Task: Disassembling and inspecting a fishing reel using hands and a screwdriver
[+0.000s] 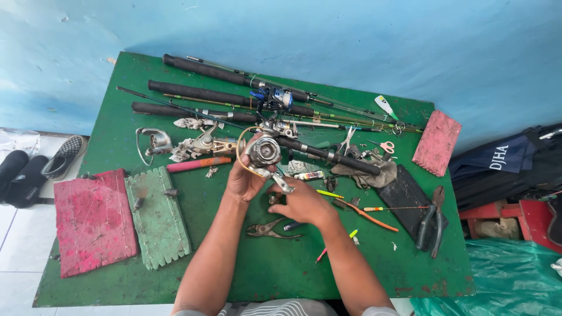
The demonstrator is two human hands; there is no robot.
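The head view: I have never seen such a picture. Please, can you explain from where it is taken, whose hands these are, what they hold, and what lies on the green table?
The camera sits on a person's head and looks down, so both bare arms are that person's own. The left hand holds up a silver fishing reel. The right hand touches the reel's handle from below. Under them is a green table. At its far side lie several fishing rods with black grips, one carrying a blue reel. Near the hands lie small pliers; larger pliers lie to the right. On the left rest a red board and a pale green board.
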